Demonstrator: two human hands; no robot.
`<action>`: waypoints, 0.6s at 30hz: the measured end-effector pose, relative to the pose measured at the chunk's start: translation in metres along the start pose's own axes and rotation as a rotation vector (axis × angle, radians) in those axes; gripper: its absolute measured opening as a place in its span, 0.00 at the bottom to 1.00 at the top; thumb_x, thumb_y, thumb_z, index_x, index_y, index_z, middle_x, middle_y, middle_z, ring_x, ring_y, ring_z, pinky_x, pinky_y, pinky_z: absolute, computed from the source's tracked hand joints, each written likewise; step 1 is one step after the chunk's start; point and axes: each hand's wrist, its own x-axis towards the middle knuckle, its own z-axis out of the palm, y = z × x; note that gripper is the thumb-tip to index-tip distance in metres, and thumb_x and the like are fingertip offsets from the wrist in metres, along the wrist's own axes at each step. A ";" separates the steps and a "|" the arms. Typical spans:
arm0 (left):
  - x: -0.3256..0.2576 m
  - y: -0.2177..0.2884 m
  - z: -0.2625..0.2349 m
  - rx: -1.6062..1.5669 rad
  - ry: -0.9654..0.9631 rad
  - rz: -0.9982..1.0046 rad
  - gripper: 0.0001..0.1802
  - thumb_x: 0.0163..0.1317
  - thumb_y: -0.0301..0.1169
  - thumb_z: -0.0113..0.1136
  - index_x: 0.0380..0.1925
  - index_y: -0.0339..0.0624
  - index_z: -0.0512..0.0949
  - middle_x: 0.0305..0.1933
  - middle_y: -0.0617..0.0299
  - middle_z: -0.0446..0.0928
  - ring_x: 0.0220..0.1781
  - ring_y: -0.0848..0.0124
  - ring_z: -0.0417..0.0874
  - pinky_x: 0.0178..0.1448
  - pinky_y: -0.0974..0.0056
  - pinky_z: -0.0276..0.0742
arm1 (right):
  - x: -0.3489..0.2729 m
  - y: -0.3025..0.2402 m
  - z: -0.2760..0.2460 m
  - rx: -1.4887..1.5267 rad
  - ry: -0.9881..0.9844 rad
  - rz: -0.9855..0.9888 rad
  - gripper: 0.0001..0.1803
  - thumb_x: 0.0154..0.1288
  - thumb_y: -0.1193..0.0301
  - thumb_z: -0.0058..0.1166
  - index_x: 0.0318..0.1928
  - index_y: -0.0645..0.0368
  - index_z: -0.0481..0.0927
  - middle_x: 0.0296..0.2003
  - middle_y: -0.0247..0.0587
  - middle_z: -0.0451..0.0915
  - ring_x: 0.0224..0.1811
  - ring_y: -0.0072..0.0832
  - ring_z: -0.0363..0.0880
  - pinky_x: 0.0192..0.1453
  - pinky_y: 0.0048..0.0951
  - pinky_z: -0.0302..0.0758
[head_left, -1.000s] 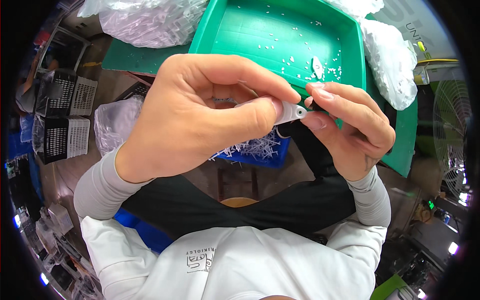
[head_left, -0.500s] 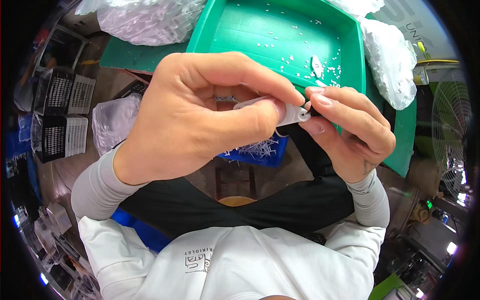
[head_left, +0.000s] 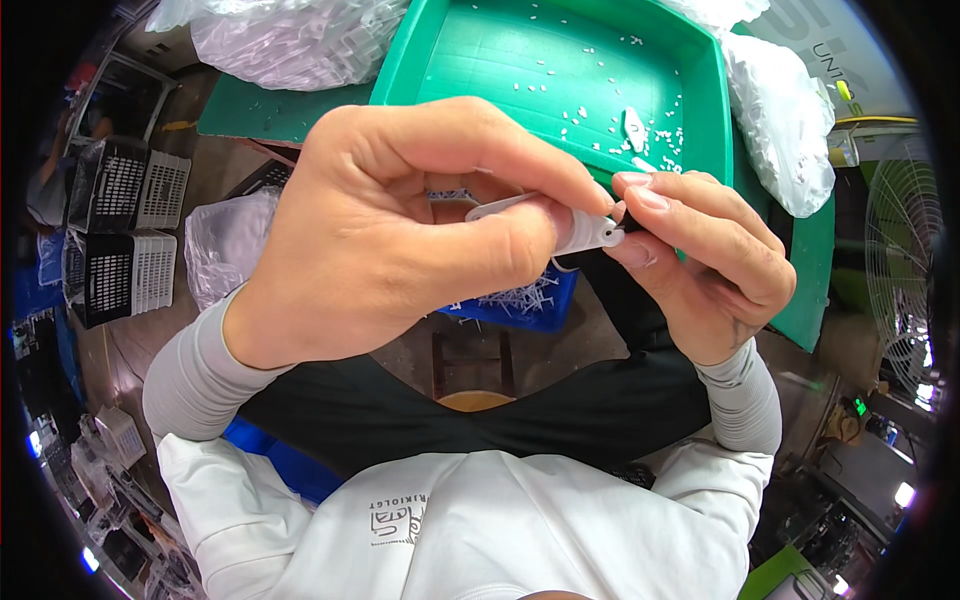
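Note:
My left hand [head_left: 400, 240] pinches a small white plastic piece [head_left: 585, 232] between thumb and forefinger. The piece has a rounded end with a small dark hole, which points toward my right hand [head_left: 715, 255]. The thumb and fingers of my right hand curl together right at that end; whatever tiny thing they may hold is hidden. Behind both hands stands a green tray [head_left: 480, 60] with many tiny white bits scattered in it. One larger flat white piece [head_left: 633, 130] lies among the bits at the tray's right side.
Below my hands, a blue bin [head_left: 550, 312] holds several thin white sticks. Filled plastic bags [head_left: 300, 45] sit at the back left, another bag [head_left: 780, 125] right of the tray. Black and white crates [head_left: 105, 270] are stacked at left; a fan [head_left: 900, 270] stands at right.
My right hand has shifted very slightly to the right, and the white piece has turned a little in my left fingers. The grips look otherwise the same.

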 end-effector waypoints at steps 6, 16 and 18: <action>0.001 -0.001 0.000 -0.003 -0.003 0.008 0.15 0.57 0.11 0.53 0.41 0.34 0.84 0.40 0.58 0.80 0.36 0.76 0.82 0.40 0.73 0.81 | 0.001 0.000 -0.001 0.007 -0.003 0.010 0.17 0.56 0.82 0.67 0.48 0.65 0.84 0.44 0.53 0.84 0.44 0.37 0.84 0.47 0.31 0.80; -0.002 0.000 0.001 -0.079 0.028 -0.103 0.12 0.62 0.16 0.58 0.45 0.33 0.82 0.41 0.56 0.83 0.38 0.74 0.85 0.42 0.71 0.85 | 0.001 -0.002 -0.001 -0.064 0.002 0.040 0.15 0.58 0.84 0.64 0.48 0.66 0.84 0.45 0.54 0.84 0.42 0.35 0.84 0.46 0.29 0.79; -0.004 0.005 0.006 -0.085 0.050 -0.126 0.11 0.63 0.17 0.59 0.45 0.33 0.82 0.41 0.55 0.83 0.38 0.72 0.85 0.43 0.69 0.86 | 0.001 -0.003 -0.002 -0.073 0.001 0.044 0.15 0.59 0.84 0.64 0.48 0.66 0.83 0.45 0.55 0.84 0.43 0.36 0.84 0.47 0.29 0.80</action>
